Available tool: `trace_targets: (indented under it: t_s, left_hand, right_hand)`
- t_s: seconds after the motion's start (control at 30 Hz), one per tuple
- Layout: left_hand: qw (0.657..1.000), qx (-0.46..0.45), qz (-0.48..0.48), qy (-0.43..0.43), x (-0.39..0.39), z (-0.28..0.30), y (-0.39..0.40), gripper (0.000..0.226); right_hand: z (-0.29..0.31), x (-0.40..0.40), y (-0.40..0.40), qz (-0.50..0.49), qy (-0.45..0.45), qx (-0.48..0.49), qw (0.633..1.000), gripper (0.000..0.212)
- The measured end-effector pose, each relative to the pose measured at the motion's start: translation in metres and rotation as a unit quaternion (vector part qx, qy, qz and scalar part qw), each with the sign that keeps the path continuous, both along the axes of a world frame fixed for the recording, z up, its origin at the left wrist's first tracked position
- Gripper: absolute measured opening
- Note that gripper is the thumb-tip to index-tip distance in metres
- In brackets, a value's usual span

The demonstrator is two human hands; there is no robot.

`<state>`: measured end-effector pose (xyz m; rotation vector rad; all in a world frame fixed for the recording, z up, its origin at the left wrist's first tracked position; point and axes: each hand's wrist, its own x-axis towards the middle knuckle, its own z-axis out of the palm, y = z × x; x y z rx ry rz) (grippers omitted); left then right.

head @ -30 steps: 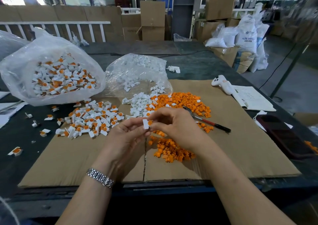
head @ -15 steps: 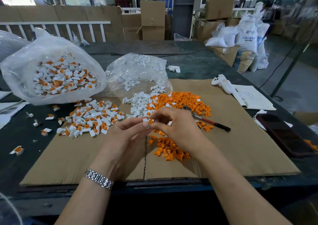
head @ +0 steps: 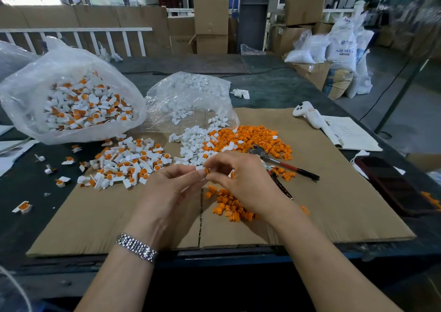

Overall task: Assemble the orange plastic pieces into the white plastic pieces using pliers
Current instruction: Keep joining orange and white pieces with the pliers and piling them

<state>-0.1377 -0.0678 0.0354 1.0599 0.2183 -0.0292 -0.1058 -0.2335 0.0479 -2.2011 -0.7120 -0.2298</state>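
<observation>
Whereas a second ago the small white plastic piece [head: 200, 168] stood upright and plain between the two sets of fingertips, it now lies lower and mostly covered, with a small orange plastic piece [head: 207, 171] showing at its right side, which suggests the insert is being seated by hand before any squeeze from the tool. The left hand [head: 171, 187], wrist bent up above the near edge of the brown cardboard sheet [head: 95, 221], pinches the white piece between thumb and forefinger. The right hand [head: 241, 178] meets it from the right, fingers curled, pinching the orange piece. The red-handled metal pliers [head: 281, 162] lie untouched just beyond that hand, among the loose orange pieces [head: 250, 136] near the sheet's middle.
</observation>
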Motion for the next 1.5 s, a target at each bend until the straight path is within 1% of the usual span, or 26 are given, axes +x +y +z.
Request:
trace_targets:
  t_s: [0.07,0.1,0.13,0.17,0.2,0.27,0.3,0.33,0.37,0.47,0.53,0.6,0.7,0.77,0.8,0.83,0.9,0.97,1.13,1.2,1.3,1.37,1.5]
  left_hand:
    - [1.000,-0.009,-0.002,0.007,0.003,-0.001,0.001,0.007]
    - [1.000,-0.015,-0.005,0.009,0.005,-0.003,0.003,0.007]
    - [1.000,-0.020,-0.009,0.009,0.008,-0.004,0.005,0.008]
    - [1.000,-0.023,-0.011,0.010,0.010,-0.005,0.007,0.009]
    - [1.000,-0.026,-0.012,0.013,0.011,-0.007,0.010,0.010]
    - [0.999,-0.028,-0.013,0.017,0.014,-0.010,0.012,0.010]
    - [0.999,-0.029,-0.014,0.020,0.015,-0.012,0.012,0.010]
    - [0.999,-0.030,-0.015,0.024,0.016,-0.014,0.013,0.011]
    - [0.999,-0.032,-0.016,0.028,0.017,-0.015,0.012,0.011]
    - [0.998,-0.031,-0.008,0.046,0.019,-0.016,0.011,0.012]
    - [0.998,-0.029,0.003,0.055,0.020,-0.015,0.011,0.020]
    - [0.998,-0.034,0.010,0.058,0.021,-0.012,0.011,0.031]
    - [0.997,-0.059,0.009,0.057,0.023,-0.007,0.010,0.034]
    - [0.997,-0.054,0.014,0.048,0.025,-0.005,0.009,0.034]
    - [0.998,-0.044,0.016,0.040,0.026,-0.005,0.009,0.032]
    - [0.999,-0.034,0.017,0.032,0.027,-0.004,0.008,0.030]
    - [0.999,-0.021,0.021,0.019,0.029,-0.003,0.008,0.028]
    - [0.999,-0.013,0.031,0.008,0.031,-0.002,0.008,0.029]
    - [0.999,0.004,0.047,-0.009,0.029,0.000,0.011,0.044]
    - [0.999,0.013,0.048,-0.012,0.027,0.000,0.011,0.043]
    - [0.998,0.030,0.047,-0.014,0.026,-0.001,0.011,0.035]
    - [0.998,0.036,0.044,-0.013,0.025,-0.002,0.011,0.032]
    - [0.998,0.028,0.049,-0.002,0.025,-0.003,0.011,0.035]
  right_hand:
    - [0.000,0.005,-0.008,-0.007,0.044,0.041,0.998,0.024]
    - [0.000,0.010,-0.015,-0.033,0.053,0.054,0.997,0.026]
    - [-0.002,0.018,-0.023,-0.079,0.050,0.041,0.995,0.030]
    - [-0.003,0.027,-0.033,-0.140,0.043,-0.010,0.989,0.036]
    - [-0.006,0.035,-0.043,-0.204,0.041,-0.092,0.974,0.043]
    - [-0.013,0.047,-0.059,-0.294,0.075,-0.255,0.918,0.053]
    - [-0.016,0.051,-0.065,-0.306,0.102,-0.307,0.895,0.056]
    - [-0.020,0.054,-0.068,-0.302,0.122,-0.338,0.883,0.056]
    - [-0.022,0.056,-0.070,-0.292,0.131,-0.357,0.878,0.054]
    - [-0.022,0.058,-0.069,-0.276,0.120,-0.380,0.874,0.037]
    - [-0.020,0.058,-0.067,-0.275,0.125,-0.360,0.883,0.027]
    - [-0.013,0.057,-0.067,-0.269,0.149,-0.301,0.903,0.024]
    - [0.011,0.051,-0.064,-0.239,0.170,-0.213,0.932,0.022]
    - [0.029,0.041,-0.059,-0.191,0.220,-0.127,0.948,0.019]
    - [0.037,0.034,-0.055,-0.146,0.257,-0.097,0.950,0.017]
    - [0.044,0.028,-0.050,-0.090,0.292,-0.088,0.948,0.018]
    - [0.052,0.017,-0.038,-0.006,0.328,-0.116,0.938,0.027]
    - [0.054,0.011,-0.027,0.019,0.325,-0.146,0.934,0.031]
    - [0.053,0.003,-0.013,0.026,0.331,-0.125,0.935,0.038]
    - [0.051,0.001,-0.009,0.029,0.327,-0.131,0.936,0.038]
    - [0.050,-0.001,-0.007,0.028,0.305,-0.138,0.942,0.035]
    - [0.049,-0.003,-0.007,0.028,0.288,-0.149,0.946,0.037]
    - [0.042,-0.007,0.000,0.011,0.252,-0.166,0.953,0.041]
